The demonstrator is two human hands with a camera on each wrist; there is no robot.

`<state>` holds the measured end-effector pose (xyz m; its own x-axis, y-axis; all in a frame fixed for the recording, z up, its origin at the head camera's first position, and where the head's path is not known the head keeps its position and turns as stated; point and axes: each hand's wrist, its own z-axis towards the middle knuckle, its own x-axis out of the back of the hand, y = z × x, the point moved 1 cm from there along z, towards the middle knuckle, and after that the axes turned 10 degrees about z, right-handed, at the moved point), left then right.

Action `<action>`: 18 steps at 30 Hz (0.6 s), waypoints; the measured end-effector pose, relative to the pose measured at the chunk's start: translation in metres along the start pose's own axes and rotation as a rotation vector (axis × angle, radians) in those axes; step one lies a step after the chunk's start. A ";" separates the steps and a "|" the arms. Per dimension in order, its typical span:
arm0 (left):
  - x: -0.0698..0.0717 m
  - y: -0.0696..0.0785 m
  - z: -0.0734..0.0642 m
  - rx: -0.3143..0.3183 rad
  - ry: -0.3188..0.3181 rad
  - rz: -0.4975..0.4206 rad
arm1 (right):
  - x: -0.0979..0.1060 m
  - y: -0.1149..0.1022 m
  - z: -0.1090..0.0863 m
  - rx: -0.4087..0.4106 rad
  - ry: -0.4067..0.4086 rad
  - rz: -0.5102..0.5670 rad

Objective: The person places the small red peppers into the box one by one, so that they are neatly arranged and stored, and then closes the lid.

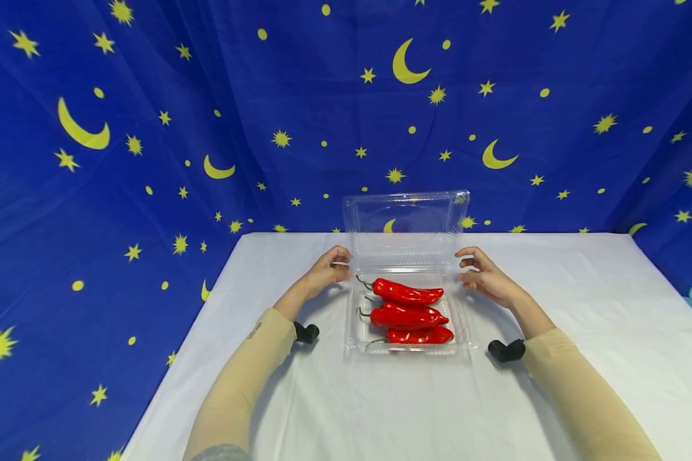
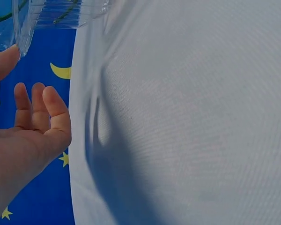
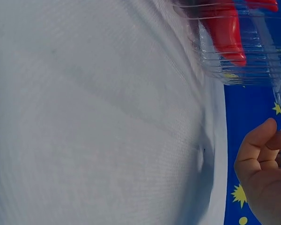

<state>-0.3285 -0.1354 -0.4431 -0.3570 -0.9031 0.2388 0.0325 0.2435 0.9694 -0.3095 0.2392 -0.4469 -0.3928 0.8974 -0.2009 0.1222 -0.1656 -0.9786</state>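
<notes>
A clear plastic clamshell box (image 1: 350, 320) lies on the table with its lid (image 1: 403, 246) raised at the back. Inside its base, red peppers (image 1: 409, 317) with green stems lie in a stack of rows. My left hand (image 1: 325, 270) is at the left side of the box near the hinge, fingers loosely bent, its thumb (image 2: 4, 63) right at the plastic edge. On the opposite side, my right hand (image 1: 487, 276) has its fingertips close to the lid's right edge, thumb and fingers apart in the head view. Part of each hand is cut off in its wrist view.
A white cloth covers the table (image 1: 403, 410). Behind and to the sides hangs a blue curtain (image 1: 300, 96) with yellow moons and stars. A black wrist mount (image 1: 307, 333) sits at the left cuff, and another black mount (image 1: 505, 351) at the right one.
</notes>
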 end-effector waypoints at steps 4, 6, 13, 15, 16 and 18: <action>0.000 -0.004 0.000 -0.026 0.006 0.020 | -0.001 0.002 0.000 0.024 -0.011 -0.008; 0.000 -0.006 -0.001 -0.028 0.013 0.027 | -0.002 0.002 0.000 0.034 -0.021 -0.018; -0.001 -0.007 -0.005 -0.035 0.024 -0.001 | 0.000 0.004 -0.003 0.021 -0.030 -0.043; -0.001 -0.007 -0.007 -0.045 0.023 -0.002 | 0.001 0.005 -0.003 0.023 -0.030 -0.075; 0.000 -0.008 -0.007 -0.050 0.024 0.003 | 0.002 0.005 -0.003 0.029 -0.034 -0.092; 0.000 -0.009 -0.008 -0.051 0.023 0.008 | 0.003 0.005 -0.003 0.034 -0.042 -0.117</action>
<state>-0.3212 -0.1403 -0.4512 -0.3348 -0.9092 0.2475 0.0835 0.2330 0.9689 -0.3070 0.2424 -0.4524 -0.4406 0.8935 -0.0863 0.0430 -0.0750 -0.9963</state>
